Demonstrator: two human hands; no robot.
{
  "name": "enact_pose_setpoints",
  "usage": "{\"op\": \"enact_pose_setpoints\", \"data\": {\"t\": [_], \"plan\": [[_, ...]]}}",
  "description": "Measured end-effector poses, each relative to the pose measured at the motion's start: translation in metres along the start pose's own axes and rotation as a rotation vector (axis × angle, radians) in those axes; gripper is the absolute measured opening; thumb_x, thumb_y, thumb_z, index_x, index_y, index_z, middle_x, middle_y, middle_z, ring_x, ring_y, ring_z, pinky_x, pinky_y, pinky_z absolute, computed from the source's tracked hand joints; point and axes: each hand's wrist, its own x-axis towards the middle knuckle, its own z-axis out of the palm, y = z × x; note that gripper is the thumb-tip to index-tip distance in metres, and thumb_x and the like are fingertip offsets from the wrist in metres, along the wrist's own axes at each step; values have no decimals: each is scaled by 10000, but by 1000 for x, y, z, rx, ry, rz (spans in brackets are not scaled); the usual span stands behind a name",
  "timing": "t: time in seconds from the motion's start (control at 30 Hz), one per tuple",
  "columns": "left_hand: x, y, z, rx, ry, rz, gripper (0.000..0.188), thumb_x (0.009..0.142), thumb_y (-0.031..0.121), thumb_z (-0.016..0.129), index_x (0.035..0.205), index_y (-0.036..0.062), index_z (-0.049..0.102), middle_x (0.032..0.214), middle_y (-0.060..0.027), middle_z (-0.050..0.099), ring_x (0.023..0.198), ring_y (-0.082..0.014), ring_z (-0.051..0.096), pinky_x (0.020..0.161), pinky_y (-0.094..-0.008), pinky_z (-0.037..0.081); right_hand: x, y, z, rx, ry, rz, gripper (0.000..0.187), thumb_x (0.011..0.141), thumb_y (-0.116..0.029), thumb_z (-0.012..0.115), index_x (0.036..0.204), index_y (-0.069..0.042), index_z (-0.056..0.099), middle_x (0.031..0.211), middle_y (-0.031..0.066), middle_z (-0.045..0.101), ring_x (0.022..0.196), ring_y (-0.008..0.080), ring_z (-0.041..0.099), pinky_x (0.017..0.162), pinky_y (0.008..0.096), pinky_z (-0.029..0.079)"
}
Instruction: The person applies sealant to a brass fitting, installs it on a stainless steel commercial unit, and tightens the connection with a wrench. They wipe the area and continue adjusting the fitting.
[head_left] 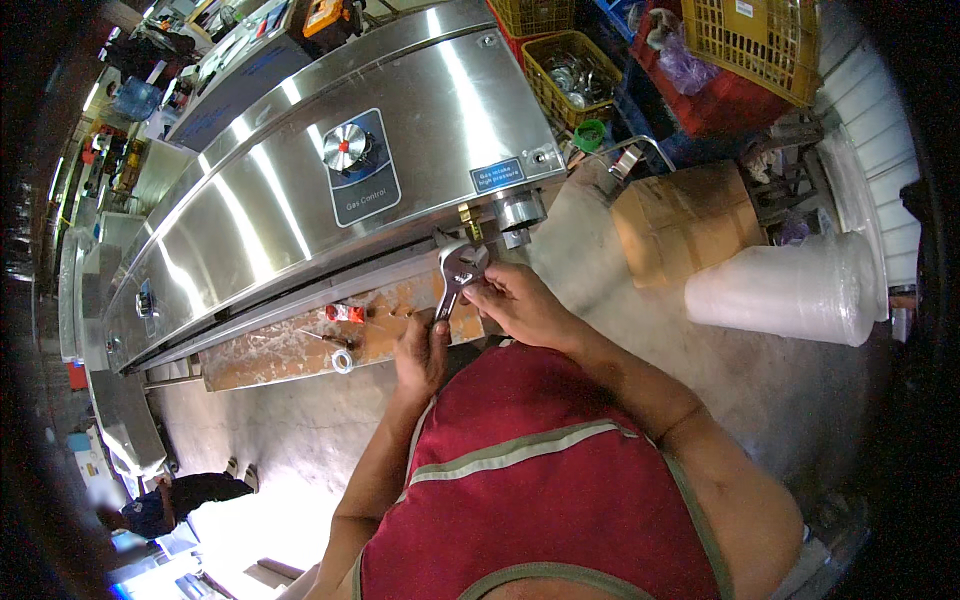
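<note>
Maroon top (560, 510) closest, I've left hand (420, 355) wrapped round adjustable wrench (453, 274), right hand (515, 302) pinching its head, off lower right corner of steel panel (440, 130); knob (345, 148), brass fitting (470, 221) mounted, bite and what's left unclear.

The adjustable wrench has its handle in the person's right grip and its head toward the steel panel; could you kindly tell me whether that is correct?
Not quite: in the head view, the adjustable wrench has its handle in the person's left grip, its head toward the steel panel.
</note>
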Motion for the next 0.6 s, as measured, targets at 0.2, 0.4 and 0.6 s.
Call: {"op": "enact_pose_setpoints", "data": {"t": [0.2,0.4,0.6], "plan": [[20,-15,24,187,145,243,169,976,93,648,1127,30,605,802,-172,665,706,-369,671,634,-468,518,16,-12,1,213,106,107,182,1079,-142,523,1097,-4,640,846,18,657,686,74,557,637,251,483],[38,-13,32,178,168,269,141,968,108,668,1073,24,624,807,-196,666,712,-406,665,633,-478,513,21,-7,4,300,159,180,236,1094,-183,502,1122,4,643,862,33,673,713,72,578,660,241,494],[42,-2,27,303,92,209,133,954,119,694,1026,21,639,820,-201,674,712,-399,667,623,-465,512,17,-4,3,272,150,137,264,1099,-220,496,1037,-7,641,852,31,674,709,71,578,658,241,487]]}}
